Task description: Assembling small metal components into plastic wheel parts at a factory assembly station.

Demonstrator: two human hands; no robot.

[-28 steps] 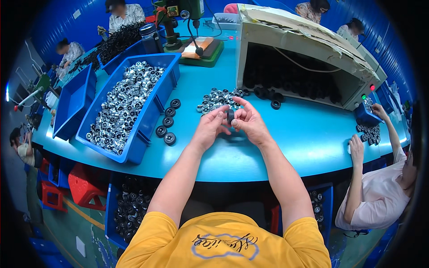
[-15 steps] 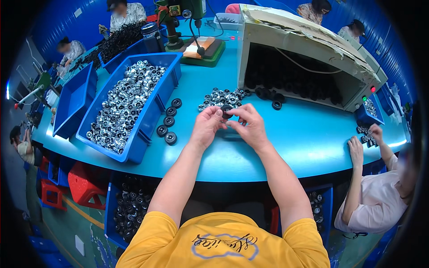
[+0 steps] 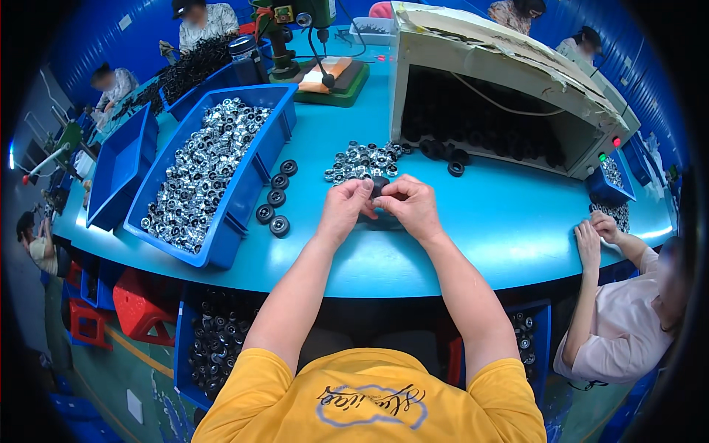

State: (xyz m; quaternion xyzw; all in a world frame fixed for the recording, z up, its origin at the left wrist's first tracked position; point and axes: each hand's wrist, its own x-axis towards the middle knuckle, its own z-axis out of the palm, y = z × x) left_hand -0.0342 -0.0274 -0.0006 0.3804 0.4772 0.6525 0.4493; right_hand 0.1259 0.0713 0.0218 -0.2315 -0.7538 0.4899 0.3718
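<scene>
Both hands, left hand and right hand, had fingertips pinched tight on a small black ring. Looked light, rigid, best gripped by its rim.

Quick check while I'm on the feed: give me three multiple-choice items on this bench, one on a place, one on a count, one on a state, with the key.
1. Where does the loose pile of silver parts lie?
A. On the table just beyond the hands
B. Inside the white box
C. On the floor

2. How many black round parts lie loose in a row beside the full blue bin?
A. One
B. Four
C. Nine

3. How are the left hand and right hand placed?
A. Wide apart, flat on the table
B. Together, fingertips pinching one small dark part
C. Both inside the bin

Key: 1 A, the pile sits on the teal table past the fingertips. 2 B, four dark discs line the bin's right wall. 3 B, both hands meet around the dark piece.
</scene>
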